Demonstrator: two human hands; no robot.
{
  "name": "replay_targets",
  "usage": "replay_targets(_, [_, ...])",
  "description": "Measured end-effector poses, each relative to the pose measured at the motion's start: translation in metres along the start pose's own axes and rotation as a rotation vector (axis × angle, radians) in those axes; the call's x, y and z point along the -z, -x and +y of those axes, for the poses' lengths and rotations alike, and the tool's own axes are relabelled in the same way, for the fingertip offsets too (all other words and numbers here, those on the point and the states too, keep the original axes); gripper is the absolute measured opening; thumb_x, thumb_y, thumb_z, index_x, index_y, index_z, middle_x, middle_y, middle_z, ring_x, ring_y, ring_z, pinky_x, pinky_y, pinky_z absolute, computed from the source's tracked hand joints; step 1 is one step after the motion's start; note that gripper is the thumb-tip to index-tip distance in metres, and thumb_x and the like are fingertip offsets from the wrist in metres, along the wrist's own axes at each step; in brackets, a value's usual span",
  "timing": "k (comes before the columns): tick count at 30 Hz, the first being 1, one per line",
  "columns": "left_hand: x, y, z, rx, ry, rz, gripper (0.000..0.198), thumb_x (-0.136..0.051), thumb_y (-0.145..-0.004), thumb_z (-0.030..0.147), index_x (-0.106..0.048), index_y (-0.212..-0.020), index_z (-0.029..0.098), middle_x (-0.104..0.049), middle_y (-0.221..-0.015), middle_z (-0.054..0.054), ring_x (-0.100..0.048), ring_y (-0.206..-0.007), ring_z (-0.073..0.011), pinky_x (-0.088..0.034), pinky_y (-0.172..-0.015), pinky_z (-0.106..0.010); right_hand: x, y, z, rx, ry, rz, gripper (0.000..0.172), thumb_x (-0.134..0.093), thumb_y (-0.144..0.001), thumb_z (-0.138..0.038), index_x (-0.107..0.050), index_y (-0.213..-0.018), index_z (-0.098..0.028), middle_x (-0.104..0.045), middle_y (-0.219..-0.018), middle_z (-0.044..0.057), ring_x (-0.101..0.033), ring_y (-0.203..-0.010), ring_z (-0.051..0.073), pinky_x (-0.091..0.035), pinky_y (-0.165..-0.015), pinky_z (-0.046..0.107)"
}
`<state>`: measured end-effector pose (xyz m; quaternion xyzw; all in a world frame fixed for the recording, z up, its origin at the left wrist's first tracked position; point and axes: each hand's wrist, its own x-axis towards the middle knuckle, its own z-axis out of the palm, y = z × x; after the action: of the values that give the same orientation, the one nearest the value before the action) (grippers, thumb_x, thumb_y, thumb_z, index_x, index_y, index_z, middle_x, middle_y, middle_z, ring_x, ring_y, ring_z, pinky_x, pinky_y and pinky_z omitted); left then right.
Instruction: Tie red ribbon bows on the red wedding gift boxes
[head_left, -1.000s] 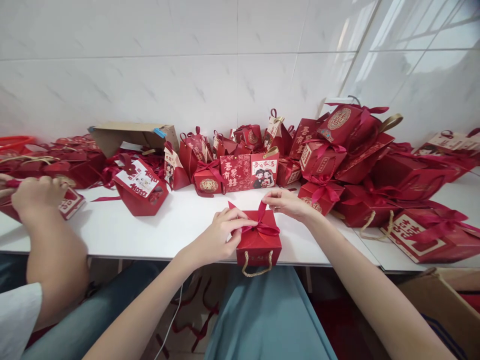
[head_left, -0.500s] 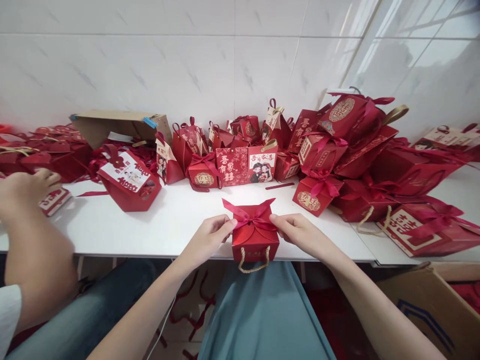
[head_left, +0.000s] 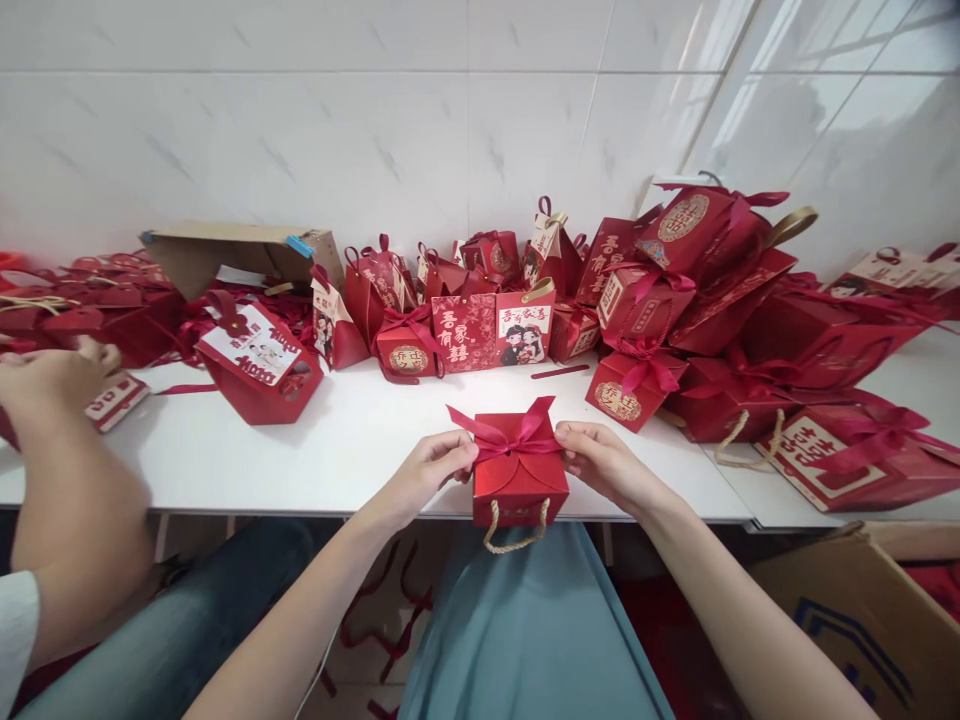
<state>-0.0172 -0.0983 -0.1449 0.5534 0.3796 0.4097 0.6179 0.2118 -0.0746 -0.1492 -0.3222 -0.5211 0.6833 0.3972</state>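
Observation:
In front of me, at the table's near edge, stands a small red gift box (head_left: 520, 490) with a twisted gold cord handle (head_left: 517, 545) hanging down its front. A dark pink ribbon (head_left: 517, 436) is tied in a bow across its top, two tails pointing up and outward. My left hand (head_left: 439, 462) pinches the bow's left side between thumb and fingers. On the right side, my right hand (head_left: 600, 455) pinches the ribbon the same way. The exact bits of ribbon between my fingertips are partly hidden.
Red boxes (head_left: 697, 330) are piled at the right, with more along the tiled wall. A window-fronted red box (head_left: 259, 365) and an open carton (head_left: 240, 250) stand left. Another person's hand (head_left: 56, 385) works at far left. A cardboard box (head_left: 847, 620) sits below right.
The gift box has shifted slightly to the right, with both my hands still on the ribbon. My right hand has moved a little outward. The other person's hand has moved slightly.

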Motion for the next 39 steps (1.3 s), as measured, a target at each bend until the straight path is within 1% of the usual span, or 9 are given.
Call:
replay_targets(12, [0.003,0.000,-0.009,-0.026,-0.083,0.061,0.038,-0.058,-0.076,0.047,-0.043,-0.057,0.017,-0.041,-0.059,0.003,-0.039,-0.058,-0.0106,-0.032,-0.058,-0.025,0.003,0.006,0.018,0.050,0.066,0.044,0.049,-0.061,-0.073,-0.060,-0.039,-0.055,-0.020,-0.033,-0.052,-0.006,-0.028,-0.048,0.008,-0.023,-0.051,0.025])
replay_targets(16, [0.009,-0.001,-0.019,-0.123,-0.009,0.171,0.042,-0.050,-0.079,0.059,-0.055,-0.085,0.018,-0.059,-0.089,-0.004,-0.054,-0.082,-0.0171,-0.042,-0.071,-0.028,0.003,0.022,0.018,0.088,0.265,0.021,0.058,-0.059,-0.062,-0.075,-0.040,-0.071,-0.021,-0.035,-0.060,-0.007,-0.030,-0.054,0.010,-0.025,-0.053,0.024])
replay_targets(20, [0.012,-0.002,-0.026,-0.152,0.047,0.304,0.055,-0.048,-0.077,0.065,-0.049,-0.110,0.021,-0.065,-0.096,-0.005,-0.059,-0.094,-0.0200,-0.045,-0.080,-0.032,0.001,0.027,0.014,0.060,0.510,0.050,0.057,-0.077,-0.055,-0.057,-0.040,-0.080,-0.022,-0.041,-0.069,-0.006,-0.037,-0.062,0.011,-0.032,-0.057,0.024])
replay_targets(22, [0.016,0.000,-0.025,-0.123,0.006,0.413,0.054,-0.041,-0.080,0.065,-0.051,-0.106,0.019,-0.061,-0.062,0.001,-0.061,-0.068,-0.0181,-0.046,-0.068,-0.031,0.006,0.023,0.012,0.125,0.610,0.247,0.048,-0.074,-0.063,-0.050,-0.042,-0.086,-0.022,-0.043,-0.071,-0.005,-0.042,-0.063,0.013,-0.036,-0.060,0.027])
replay_targets(24, [0.023,0.004,-0.021,-0.129,-0.015,0.562,0.048,-0.035,-0.084,0.060,-0.055,-0.091,0.017,-0.040,-0.038,0.008,-0.048,-0.042,-0.0142,-0.040,-0.052,-0.027,0.016,0.018,0.008,0.238,0.614,0.586,0.042,-0.066,-0.069,-0.049,-0.042,-0.090,-0.022,-0.044,-0.072,-0.003,-0.045,-0.064,0.014,-0.039,-0.063,0.029])
replay_targets(27, [0.032,0.011,-0.014,-0.221,0.004,0.709,0.038,-0.037,-0.086,0.049,-0.053,-0.070,0.018,-0.026,-0.031,0.009,-0.032,-0.032,-0.0099,-0.030,-0.044,-0.024,0.027,0.016,0.002,0.321,0.533,0.834,0.033,-0.058,-0.075,-0.048,-0.043,-0.089,-0.022,-0.049,-0.074,-0.001,-0.048,-0.064,0.015,-0.042,-0.065,0.031])
replay_targets(31, [0.030,0.017,-0.005,-0.279,-0.144,0.691,0.030,-0.039,-0.085,0.041,-0.053,-0.069,0.019,-0.035,-0.038,0.007,-0.039,-0.039,-0.0110,-0.032,-0.047,-0.025,0.025,0.021,0.004,0.296,0.567,0.665,0.029,-0.052,-0.080,-0.050,-0.049,-0.087,-0.022,-0.055,-0.081,0.003,-0.055,-0.071,0.018,-0.047,-0.068,0.034])
replay_targets(34, [0.019,0.019,0.002,-0.247,-0.367,0.592,0.030,-0.038,-0.085,0.041,-0.054,-0.074,0.019,-0.046,-0.050,0.004,-0.046,-0.052,-0.0132,-0.037,-0.057,-0.026,0.018,0.022,0.012,0.313,0.638,0.433,0.038,-0.054,-0.080,-0.052,-0.050,-0.103,-0.022,-0.055,-0.108,0.010,-0.057,-0.097,0.023,-0.048,-0.082,0.040])
replay_targets(39, [0.001,0.024,0.012,-0.095,-0.626,0.390,0.026,-0.049,-0.081,0.045,-0.052,-0.079,0.019,-0.057,-0.074,0.000,-0.054,-0.070,-0.0156,-0.042,-0.068,-0.028,0.005,0.021,0.021,0.297,0.706,0.124,0.096,-0.072,-0.065,-0.056,-0.020,-0.139,-0.028,-0.027,-0.145,0.016,-0.036,-0.131,0.033,-0.036,-0.102,0.053])
